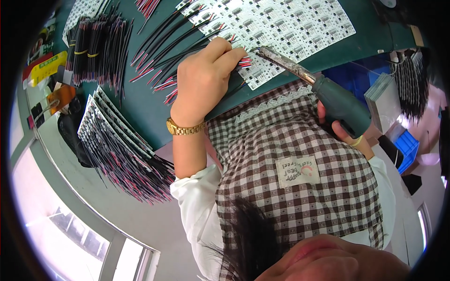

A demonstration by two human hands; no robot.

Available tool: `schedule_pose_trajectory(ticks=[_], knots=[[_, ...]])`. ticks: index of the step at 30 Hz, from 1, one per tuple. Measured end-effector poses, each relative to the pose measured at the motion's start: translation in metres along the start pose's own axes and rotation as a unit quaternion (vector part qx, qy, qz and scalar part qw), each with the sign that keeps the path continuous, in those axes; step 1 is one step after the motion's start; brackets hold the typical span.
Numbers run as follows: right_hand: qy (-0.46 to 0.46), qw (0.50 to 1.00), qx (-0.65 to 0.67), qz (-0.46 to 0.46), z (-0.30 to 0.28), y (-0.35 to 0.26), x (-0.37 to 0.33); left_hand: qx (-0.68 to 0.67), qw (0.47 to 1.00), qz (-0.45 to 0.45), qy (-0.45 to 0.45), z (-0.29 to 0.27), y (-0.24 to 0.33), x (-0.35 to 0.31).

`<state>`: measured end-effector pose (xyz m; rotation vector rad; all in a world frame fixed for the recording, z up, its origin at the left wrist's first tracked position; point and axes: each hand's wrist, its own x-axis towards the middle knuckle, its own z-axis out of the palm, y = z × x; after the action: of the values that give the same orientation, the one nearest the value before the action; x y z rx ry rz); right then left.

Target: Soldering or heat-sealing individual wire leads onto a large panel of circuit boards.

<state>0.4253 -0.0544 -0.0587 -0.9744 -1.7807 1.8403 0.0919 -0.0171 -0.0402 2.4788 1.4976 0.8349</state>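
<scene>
Left hand (201, 77): fingers pinch slim black-and-red insulated wires (244, 62), partly hidden by the palm | Right hand (342, 131): largely concealed, fingers curled around a dark-handled, scorched-metal soldering iron (323, 89); tip contact unclear | White, component-studded circuit-board panel (300, 33): flat on smooth dark-green tabletop (140, 105), upper edge cut off.
</scene>
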Motion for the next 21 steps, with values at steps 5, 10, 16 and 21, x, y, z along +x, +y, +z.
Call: schedule_pose_trajectory(ticks=[5,10,16,21], knots=[[0.005,0.999,-0.017,-0.031,0.003,-0.003,0.005,0.005,1.000,-0.010,-0.004,-0.002,0.004,0.001],[0.050,0.995,-0.089,-0.020,-0.002,-0.009,0.018,0.004,1.000,-0.008,-0.001,0.000,0.008,0.004],[0.053,0.936,-0.316,-0.142,0.001,-0.018,0.030,0.010,1.000,-0.009,-0.006,-0.010,0.007,0.002],[0.187,0.935,-0.003,0.302,-0.007,-0.015,0.009,-0.008,1.000,0.002,0.006,-0.003,0.007,0.010]])
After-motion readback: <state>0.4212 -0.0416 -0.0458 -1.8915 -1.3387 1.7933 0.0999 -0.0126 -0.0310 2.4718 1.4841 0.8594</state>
